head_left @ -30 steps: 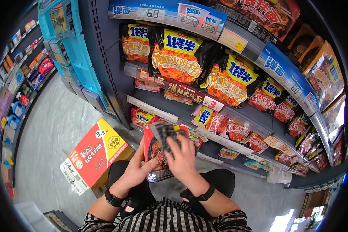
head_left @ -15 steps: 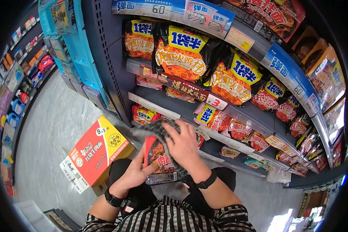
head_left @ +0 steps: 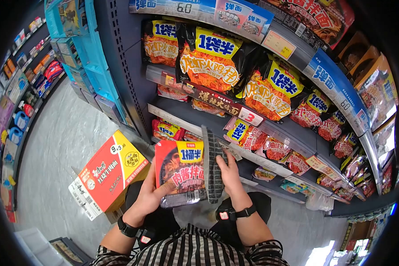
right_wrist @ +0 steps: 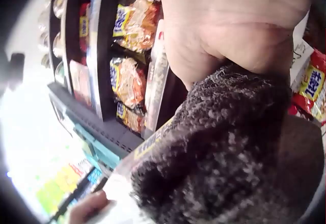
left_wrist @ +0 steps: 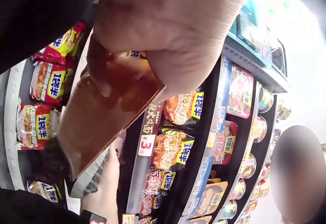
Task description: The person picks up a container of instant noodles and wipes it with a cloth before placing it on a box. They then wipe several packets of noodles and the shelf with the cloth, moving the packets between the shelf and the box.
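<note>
My left hand (head_left: 147,196) grips a red boxed tray of instant noodles (head_left: 186,179) by its left side, thumb on the printed top. The tray is tilted up in front of my knees, its yellow label facing me. Along the tray's right side, my right hand (head_left: 230,175) holds a dark grey checked cloth (head_left: 213,170). From the right wrist the cloth (right_wrist: 219,147) looks fuzzy and covers the palm side of that hand. In the left wrist view the tray's brownish side (left_wrist: 107,117) shows under my curled fingers, and the cloth's edge lies beyond it.
Shelves with bagged noodles (head_left: 210,62) rise ahead and to the right, with a price strip (head_left: 224,104) along one edge. A red and yellow carton (head_left: 108,175) stands on the floor at my left. Behind it is a light blue display rack (head_left: 91,62).
The cloth has gone from over the tray's top to its right side, moved by my right hand. The printed top is now uncovered. My left hand keeps its grip.
</note>
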A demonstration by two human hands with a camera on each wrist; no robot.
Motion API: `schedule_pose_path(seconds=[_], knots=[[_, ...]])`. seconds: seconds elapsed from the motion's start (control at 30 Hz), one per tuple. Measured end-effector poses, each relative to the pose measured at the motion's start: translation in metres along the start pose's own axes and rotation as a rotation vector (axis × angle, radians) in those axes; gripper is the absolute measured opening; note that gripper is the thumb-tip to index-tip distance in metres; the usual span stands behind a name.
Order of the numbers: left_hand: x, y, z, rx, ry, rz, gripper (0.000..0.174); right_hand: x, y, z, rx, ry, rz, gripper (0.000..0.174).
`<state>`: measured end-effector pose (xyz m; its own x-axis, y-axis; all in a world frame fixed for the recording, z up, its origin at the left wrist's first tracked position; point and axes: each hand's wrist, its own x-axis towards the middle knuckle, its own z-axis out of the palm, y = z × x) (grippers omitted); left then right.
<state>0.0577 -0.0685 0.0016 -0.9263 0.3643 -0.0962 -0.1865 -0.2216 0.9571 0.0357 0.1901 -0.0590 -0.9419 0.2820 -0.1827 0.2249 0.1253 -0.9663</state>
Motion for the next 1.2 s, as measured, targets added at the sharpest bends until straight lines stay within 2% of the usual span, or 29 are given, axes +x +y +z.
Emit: schedule_pose_path(seconds=[0.03,0.1,0.17,0.27,0.33,0.37,0.43,0.47,0.53,0.57,0.67,0.77,0.8,0.83,0.9,0.97,1.0,1.1,1.2], knots=[[0.000,0.001,0.001,0.000,0.003,0.001,0.081,-0.002,0.000,0.000,0.000,-0.003,-0.001,0.058],[0.002,0.002,0.005,-0.110,0.081,0.094,0.084,-0.010,-0.006,-0.001,0.321,-0.042,0.215,0.064],[0.000,0.001,0.009,-0.085,0.093,0.119,0.085,-0.017,-0.015,-0.001,0.339,-0.056,0.185,0.068],[-0.003,-0.004,0.011,-0.086,0.129,0.148,0.079,-0.023,-0.023,-0.009,0.407,-0.084,0.196,0.064],[-0.004,-0.006,0.009,-0.077,0.155,0.151,0.064,-0.027,-0.026,-0.013,0.488,-0.103,0.218,0.063],[-0.003,-0.009,0.009,-0.079,0.159,0.152,0.064,-0.030,-0.026,-0.013,0.567,-0.121,0.240,0.063],[0.000,-0.015,0.012,-0.129,0.216,0.179,0.052,-0.035,-0.021,-0.003,0.650,-0.107,0.250,0.060],[0.001,-0.016,0.017,-0.080,0.224,0.180,0.047,-0.039,-0.019,0.006,0.707,-0.088,0.260,0.052],[0.003,-0.020,0.031,-0.083,0.245,0.211,0.047,-0.045,-0.027,0.025,0.793,-0.033,0.260,0.042],[0.004,-0.025,0.034,-0.113,0.237,0.231,0.047,-0.046,-0.027,0.031,0.822,-0.035,0.266,0.044],[-0.003,-0.024,0.031,-0.017,0.179,0.190,0.047,-0.043,-0.032,0.036,0.788,0.026,0.265,0.046],[0.001,-0.026,0.009,-0.065,0.204,0.185,0.043,-0.036,-0.032,0.025,0.727,-0.050,0.203,0.046],[0.002,-0.024,0.005,-0.198,0.241,0.109,0.041,-0.036,-0.034,0.023,0.704,-0.088,0.187,0.047],[0.006,-0.019,0.005,-0.349,0.256,0.142,0.040,-0.035,-0.036,0.022,0.679,-0.125,0.170,0.048],[0.009,-0.017,0.011,-0.453,0.365,0.073,0.037,-0.036,-0.035,0.029,0.683,-0.123,0.181,0.052],[0.014,-0.029,0.025,-0.440,0.446,0.098,0.035,-0.038,-0.032,0.046,0.686,-0.001,0.126,0.057],[0.016,-0.036,0.028,-0.426,0.521,0.122,0.033,-0.044,-0.036,0.055,0.701,0.003,0.131,0.062],[0.020,-0.046,0.028,-0.320,0.547,0.157,0.031,-0.057,-0.019,0.076,0.689,0.006,0.115,0.066],[0.021,-0.049,0.026,-0.238,0.572,0.161,0.030,-0.077,-0.006,0.089,0.593,-0.004,0.178,0.067]])
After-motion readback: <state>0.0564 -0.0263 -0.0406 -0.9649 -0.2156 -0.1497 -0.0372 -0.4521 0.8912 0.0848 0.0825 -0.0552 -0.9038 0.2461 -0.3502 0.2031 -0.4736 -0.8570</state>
